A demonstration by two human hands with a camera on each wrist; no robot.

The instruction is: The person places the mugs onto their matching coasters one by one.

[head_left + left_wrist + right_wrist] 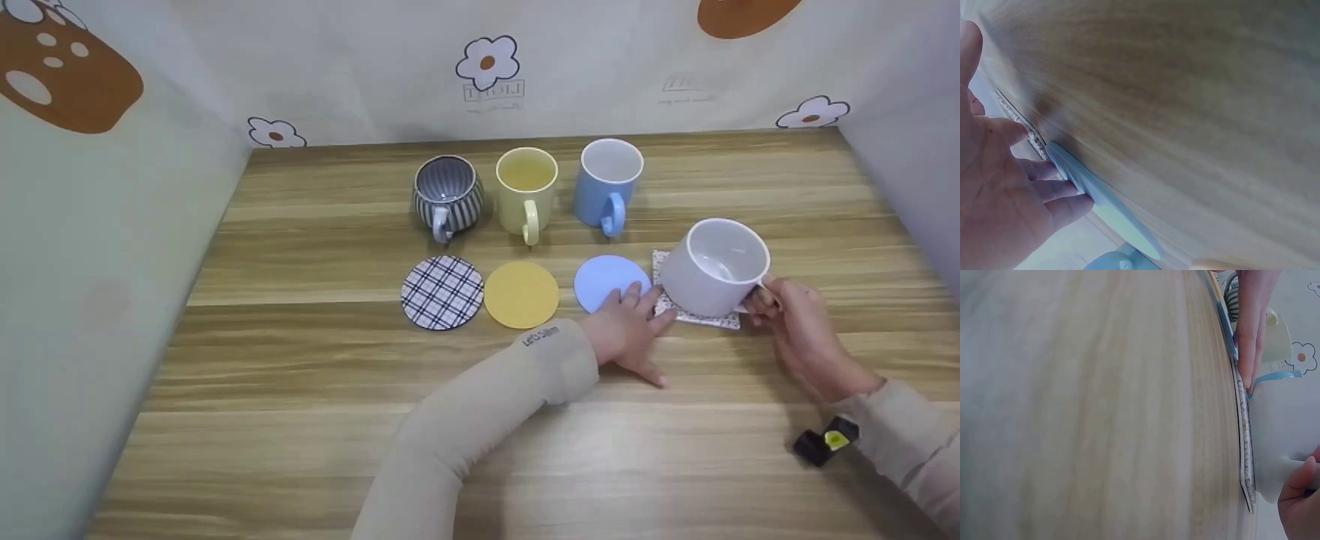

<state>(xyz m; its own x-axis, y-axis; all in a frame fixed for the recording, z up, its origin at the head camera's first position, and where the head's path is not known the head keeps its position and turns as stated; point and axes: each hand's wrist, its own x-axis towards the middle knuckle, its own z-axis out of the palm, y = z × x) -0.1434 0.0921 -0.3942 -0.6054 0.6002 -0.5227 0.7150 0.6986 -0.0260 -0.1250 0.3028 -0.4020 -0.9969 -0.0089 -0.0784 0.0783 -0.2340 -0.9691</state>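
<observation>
A wide white mug (701,281) stands over the square speckled coaster (709,320) at the right. My right hand (806,330) grips its handle from the right side. In the right wrist view the white mug (1280,427) has its base right at the top of the square coaster (1245,439). My left hand (630,330) lies palm down with its fingers spread, left of the white mug. Its fingertips rest on the round blue coaster (602,279) and at the near left edge of the square one. The left wrist view shows fingers against the blue coaster (1112,208).
Behind stand a striped mug (448,196), a yellow mug (525,195) and a blue mug (607,184), handles toward me. A plaid coaster (442,292) and a yellow coaster (521,295) lie in front of them. Patterned cloth walls (360,82) edge the wooden table (300,375).
</observation>
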